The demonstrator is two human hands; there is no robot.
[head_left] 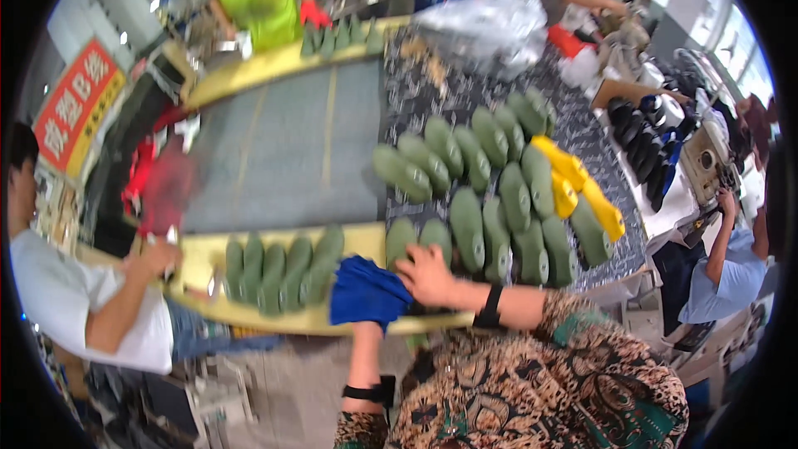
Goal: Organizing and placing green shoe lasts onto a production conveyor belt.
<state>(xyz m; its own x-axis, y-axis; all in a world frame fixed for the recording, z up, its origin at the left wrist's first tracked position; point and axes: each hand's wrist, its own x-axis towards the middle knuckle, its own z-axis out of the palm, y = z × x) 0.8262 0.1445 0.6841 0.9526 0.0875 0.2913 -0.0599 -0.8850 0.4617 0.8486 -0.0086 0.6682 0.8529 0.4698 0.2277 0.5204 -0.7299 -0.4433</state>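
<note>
My right hand (pixel 429 277) is at the near edge of the table, its fingers bent over the lower end of a green insole (pixel 401 237). Another green insole (pixel 435 238) lies just beside those fingers. A bunched blue cloth or loose glove (pixel 366 289) covers my left hand, so its fingers are hidden. To the left of the blue fabric, several green insoles (pixel 284 270) lie side by side on the yellow edge strip (pixel 199 258). Rows of more green insoles (pixel 490 137) spread over the dark patterned cover to the right.
A grey belt (pixel 283 150) fills the middle. Yellow insoles (pixel 586 187) lie at the right, and clear plastic bags (pixel 486 29) sit at the back. Co-workers stand around: one at left (pixel 75 299), one in a green apron (pixel 258 4), one at a machine (pixel 723 274).
</note>
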